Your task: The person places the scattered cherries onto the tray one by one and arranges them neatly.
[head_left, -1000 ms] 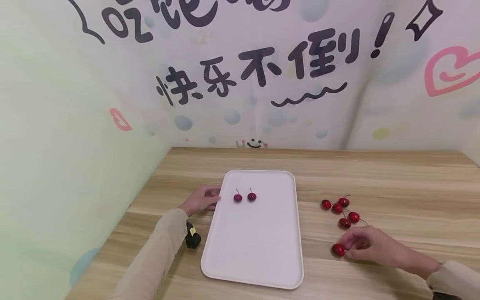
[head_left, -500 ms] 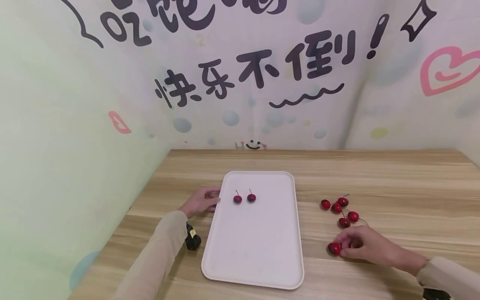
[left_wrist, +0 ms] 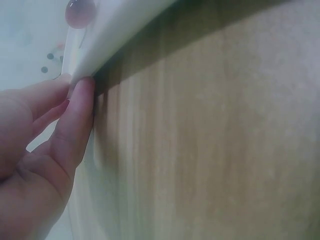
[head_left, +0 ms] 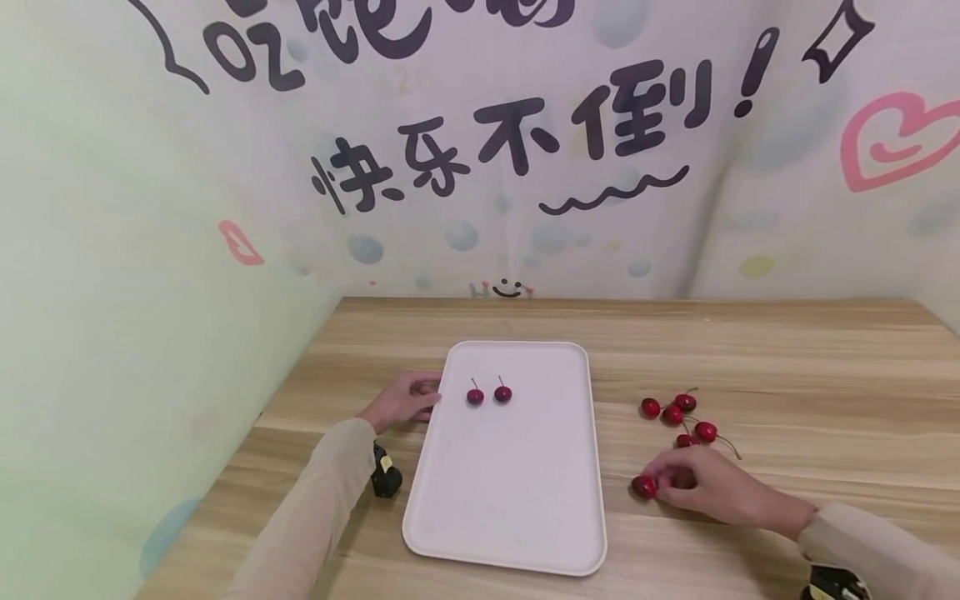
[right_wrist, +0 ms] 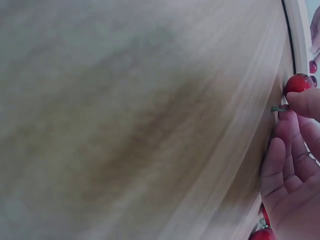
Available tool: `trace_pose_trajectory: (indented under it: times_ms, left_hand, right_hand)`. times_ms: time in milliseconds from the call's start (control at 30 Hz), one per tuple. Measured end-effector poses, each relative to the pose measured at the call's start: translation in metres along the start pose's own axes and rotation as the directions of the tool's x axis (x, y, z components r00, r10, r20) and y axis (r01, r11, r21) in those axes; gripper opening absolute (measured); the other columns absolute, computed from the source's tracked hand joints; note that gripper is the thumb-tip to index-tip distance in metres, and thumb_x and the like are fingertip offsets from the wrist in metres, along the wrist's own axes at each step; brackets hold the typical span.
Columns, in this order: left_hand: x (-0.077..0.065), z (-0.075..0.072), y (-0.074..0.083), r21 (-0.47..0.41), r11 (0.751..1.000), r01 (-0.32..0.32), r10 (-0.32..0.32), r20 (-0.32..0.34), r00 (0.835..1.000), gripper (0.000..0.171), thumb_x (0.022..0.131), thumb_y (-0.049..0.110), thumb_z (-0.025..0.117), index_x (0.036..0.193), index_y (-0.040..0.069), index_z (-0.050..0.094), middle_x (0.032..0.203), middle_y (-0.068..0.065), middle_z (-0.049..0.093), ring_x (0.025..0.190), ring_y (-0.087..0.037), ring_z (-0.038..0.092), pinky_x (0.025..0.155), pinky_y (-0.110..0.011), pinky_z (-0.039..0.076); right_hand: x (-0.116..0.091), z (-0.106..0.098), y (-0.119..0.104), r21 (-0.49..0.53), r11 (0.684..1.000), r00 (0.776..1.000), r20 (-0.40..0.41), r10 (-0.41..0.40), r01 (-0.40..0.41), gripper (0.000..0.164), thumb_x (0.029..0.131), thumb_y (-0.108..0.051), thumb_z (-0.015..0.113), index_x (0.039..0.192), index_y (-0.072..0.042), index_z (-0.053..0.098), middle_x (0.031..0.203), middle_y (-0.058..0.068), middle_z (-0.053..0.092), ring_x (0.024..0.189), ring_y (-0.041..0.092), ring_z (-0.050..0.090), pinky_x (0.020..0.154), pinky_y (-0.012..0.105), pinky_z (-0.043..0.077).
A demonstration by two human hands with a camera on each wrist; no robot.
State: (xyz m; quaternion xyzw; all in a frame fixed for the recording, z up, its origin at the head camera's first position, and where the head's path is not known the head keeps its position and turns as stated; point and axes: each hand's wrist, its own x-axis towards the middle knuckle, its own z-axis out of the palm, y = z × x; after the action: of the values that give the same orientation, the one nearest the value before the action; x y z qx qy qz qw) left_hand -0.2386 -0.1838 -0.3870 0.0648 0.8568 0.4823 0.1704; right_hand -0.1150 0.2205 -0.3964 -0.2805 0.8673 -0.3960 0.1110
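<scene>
A white rectangular tray lies on the wooden table, with two dark red cherries on its far left part, stems upward. My left hand holds the tray's left rim; in the left wrist view the thumb and a finger meet at that rim. Right of the tray, my right hand pinches a red cherry between thumb and fingers, low over the table. Its short green stem sticks out beside the fingers in the right wrist view.
Several loose cherries with stems lie in a cluster beyond my right hand, one partly hidden by it. A small black device is at my left sleeve. A printed cloth hangs behind the table's back edge.
My right hand has moved left and slightly away from me, bringing the pinched cherry closer to the tray. The left hand, tray and its two cherries stay in place.
</scene>
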Motion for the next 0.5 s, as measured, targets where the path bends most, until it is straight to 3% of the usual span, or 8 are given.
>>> trace_pose_trajectory:
  times_ms: [200, 500]
  left_hand:
    - [0.0022, 0.0004, -0.0002, -0.002, 1.000, -0.007, 0.007, 0.010, 1.000, 0.042, 0.087, 0.003, 0.054, 0.127, -0.001, 0.044, 0.100, -0.018, 0.057, 0.081, -0.021, 0.061, 0.068, -0.029, 0.054]
    - [0.0014, 0.0011, -0.0003, -0.006, 1.000, 0.006, -0.006, -0.004, 1.000, 0.041, 0.087, 0.003, 0.054, 0.126, -0.002, 0.045, 0.099, -0.018, 0.057, 0.080, -0.020, 0.060, 0.068, -0.030, 0.054]
  right_hand:
    - [0.0064, -0.0011, -0.0005, 0.006, 1.000, 1.000, 0.030, 0.005, -0.006, 0.016, 0.080, -0.007, 0.062, 0.095, -0.006, 0.065, 0.076, -0.012, 0.057, 0.066, 0.000, 0.048, 0.056, 0.018, 0.045]
    - [0.0034, -0.0010, 0.0024, 0.024, 0.999, 0.999, 0.022, -0.028, 0.027, 0.017, 0.079, -0.017, 0.066, 0.092, -0.007, 0.063, 0.073, -0.012, 0.053, 0.064, 0.000, 0.049, 0.054, 0.019, 0.047]
